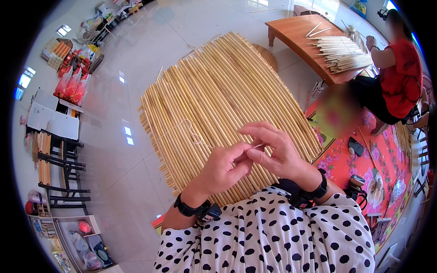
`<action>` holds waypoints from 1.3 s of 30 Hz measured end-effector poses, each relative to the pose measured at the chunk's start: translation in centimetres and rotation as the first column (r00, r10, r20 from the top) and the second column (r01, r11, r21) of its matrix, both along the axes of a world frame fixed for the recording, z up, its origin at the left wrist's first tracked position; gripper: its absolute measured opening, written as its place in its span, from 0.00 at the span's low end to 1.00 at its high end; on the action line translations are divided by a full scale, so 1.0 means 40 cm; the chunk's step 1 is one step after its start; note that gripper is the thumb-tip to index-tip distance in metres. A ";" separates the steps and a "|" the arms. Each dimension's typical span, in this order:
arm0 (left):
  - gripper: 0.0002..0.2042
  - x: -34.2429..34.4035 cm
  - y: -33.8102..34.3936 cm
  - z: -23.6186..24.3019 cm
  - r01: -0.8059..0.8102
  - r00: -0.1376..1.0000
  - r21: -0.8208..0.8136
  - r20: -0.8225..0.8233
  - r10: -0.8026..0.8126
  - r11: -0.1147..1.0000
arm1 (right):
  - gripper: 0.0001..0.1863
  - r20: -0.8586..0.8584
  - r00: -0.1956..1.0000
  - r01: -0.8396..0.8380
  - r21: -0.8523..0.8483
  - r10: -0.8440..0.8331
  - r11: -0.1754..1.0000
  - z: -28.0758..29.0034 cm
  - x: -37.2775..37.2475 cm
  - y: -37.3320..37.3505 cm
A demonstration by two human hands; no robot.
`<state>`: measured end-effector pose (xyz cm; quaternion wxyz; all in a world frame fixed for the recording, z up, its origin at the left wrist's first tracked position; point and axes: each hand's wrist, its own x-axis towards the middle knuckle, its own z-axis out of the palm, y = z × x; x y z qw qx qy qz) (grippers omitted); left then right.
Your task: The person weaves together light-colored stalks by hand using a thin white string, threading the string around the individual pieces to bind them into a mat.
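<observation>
Slack thread (197, 137) loops across the left part of the mat (227, 82), which spreads out in front of the person; that slack is best kept from snagging. Rightward, the left hand (224, 164) has its fingers curled nearly closed, meeting the right hand's (276, 152) bent fingertips — pale thread shows there, though which hand pinches it I cannot tell. A short, firm hold should help.

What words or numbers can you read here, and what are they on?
None that I can read.
Red bags: pale markings, too small and blurred.
Black wrist device: tiny mark, too small.
Stick mat: no writing seen.
</observation>
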<state>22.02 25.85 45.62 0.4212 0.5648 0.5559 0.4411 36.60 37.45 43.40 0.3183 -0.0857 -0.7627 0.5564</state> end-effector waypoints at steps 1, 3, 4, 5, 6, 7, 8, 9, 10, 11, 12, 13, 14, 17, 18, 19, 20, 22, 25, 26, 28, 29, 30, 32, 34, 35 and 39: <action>0.09 -0.002 0.000 0.003 0.011 1.000 -0.010 0.006 -0.011 1.000 | 0.17 0.004 1.000 -0.019 0.025 0.019 0.999 0.000 0.003 0.006; 0.09 -0.010 -0.002 -0.003 0.006 0.991 -0.053 0.136 0.001 0.999 | 0.13 -0.010 1.000 -0.019 -0.018 0.019 1.000 -0.005 0.003 0.006; 0.09 -0.013 -0.002 -0.005 0.007 0.980 -0.074 0.200 0.008 0.997 | 0.11 -0.023 1.000 0.001 -0.088 -0.003 0.996 -0.013 0.002 -0.001; 0.09 -0.016 -0.004 -0.004 0.002 0.980 -0.076 0.199 0.014 0.997 | 0.09 -0.036 0.999 0.019 -0.158 -0.025 0.987 -0.017 0.001 -0.006; 0.09 -0.018 -0.005 -0.002 -0.004 0.980 -0.078 0.199 0.019 0.997 | 0.07 -0.052 0.998 0.039 -0.127 -0.046 0.991 -0.017 0.002 -0.003; 0.09 -0.019 -0.005 -0.001 -0.009 0.980 -0.080 0.198 0.025 0.997 | 0.06 -0.068 0.995 0.060 -0.097 -0.067 0.994 -0.017 0.004 0.002; 0.08 -0.019 -0.005 0.001 -0.004 0.981 -0.088 0.192 0.021 0.996 | 0.05 -0.083 0.993 0.082 -0.065 -0.087 0.994 -0.017 0.006 0.005; 0.08 -0.019 -0.004 0.004 0.000 0.982 -0.096 0.187 0.018 0.995 | 0.04 -0.080 0.991 0.105 -0.069 -0.111 0.992 -0.017 0.007 0.006; 0.08 -0.018 -0.004 0.007 0.004 0.983 -0.104 0.181 0.015 0.995 | 0.04 -0.076 0.988 0.129 -0.074 -0.134 0.989 -0.017 0.008 0.007; 0.07 -0.016 -0.004 0.010 -0.024 0.977 -0.121 0.207 0.049 0.992 | 0.03 -0.073 0.985 0.152 -0.077 -0.158 0.985 -0.017 0.010 0.008; 0.07 -0.012 -0.003 0.011 -0.051 0.969 -0.138 0.232 0.083 0.989 | 0.03 -0.049 0.987 0.149 -0.123 -0.156 0.981 -0.017 0.012 0.008; 0.06 -0.010 -0.003 0.011 -0.079 0.960 -0.156 0.256 0.117 0.985 | 0.03 -0.024 0.988 0.146 -0.168 -0.153 0.975 -0.017 0.015 0.007; 0.06 -0.012 -0.003 0.006 -0.060 0.956 -0.148 0.278 0.100 0.987 | 0.03 -0.001 0.989 0.145 -0.212 -0.149 0.966 -0.017 0.018 0.007; 0.06 -0.024 -0.005 -0.012 0.003 0.927 -0.131 0.373 0.046 0.991 | 0.02 -0.084 0.986 0.119 -0.260 -0.145 0.958 -0.039 0.016 0.011; 0.06 -0.029 -0.007 -0.012 0.030 0.905 -0.129 0.426 0.028 0.991 | 0.02 -0.092 0.986 0.108 -0.274 -0.138 0.956 -0.041 0.016 0.011; 0.07 -0.031 -0.007 -0.014 0.057 0.879 -0.125 0.476 0.009 0.991 | 0.02 -0.099 0.987 0.097 -0.288 -0.130 0.953 -0.043 0.016 0.009; 0.08 -0.031 -0.008 -0.022 0.054 0.821 -0.083 0.570 0.003 0.995 | 0.02 -0.108 0.987 0.081 -0.303 -0.119 0.949 -0.043 0.013 0.007; 0.10 -0.026 -0.007 -0.041 0.033 0.677 -0.002 0.736 -0.021 0.999 | 0.03 -0.057 0.991 0.100 -0.315 -0.124 0.944 -0.027 0.009 0.001; 0.13 -0.009 0.002 -0.032 -0.027 0.715 0.033 0.700 -0.004 0.999 | 0.03 -0.022 0.987 0.144 -0.306 -0.158 0.941 -0.019 -0.003 -0.007; 0.13 -0.003 0.004 -0.035 -0.075 0.794 0.077 0.608 0.012 0.994 | 0.03 -0.019 0.985 0.159 -0.299 -0.173 0.941 -0.017 -0.005 -0.010; 0.16 0.009 0.008 -0.044 -0.151 0.913 0.180 0.403 0.067 0.972 | 0.03 -0.016 0.982 0.172 -0.305 -0.186 0.937 -0.024 -0.008 -0.014; 0.16 0.015 0.012 -0.048 -0.187 0.959 0.227 0.255 0.127 0.956 | 0.03 -0.013 0.981 0.180 -0.306 -0.193 0.935 -0.030 -0.010 -0.015; 0.16 0.021 0.015 -0.052 -0.215 0.976 0.279 0.102 0.194 0.936 | 0.03 -0.026 0.975 0.204 -0.272 -0.219 0.940 -0.037 -0.012 -0.015; 0.16 0.027 0.022 -0.061 -0.223 0.950 0.386 -0.121 0.289 0.895 | 0.03 -0.056 0.962 0.249 -0.206 -0.266 0.946 -0.046 -0.017 -0.013; 0.17 0.026 0.031 -0.073 -0.190 0.902 0.484 -0.258 0.347 0.854 | 0.04 -0.047 0.958 0.273 -0.143 -0.282 0.951 -0.039 -0.018 -0.014; 0.18 0.024 0.036 -0.080 -0.164 0.860 0.540 -0.332 0.388 0.826 | 0.04 -0.041 0.955 0.287 -0.110 -0.293 0.951 -0.037 -0.018 -0.014; 0.20 0.020 0.047 -0.081 -0.043 0.682 0.652 -0.534 0.499 0.757 | 0.04 -0.004 0.951 0.307 -0.073 -0.308 0.949 -0.037 -0.016 -0.013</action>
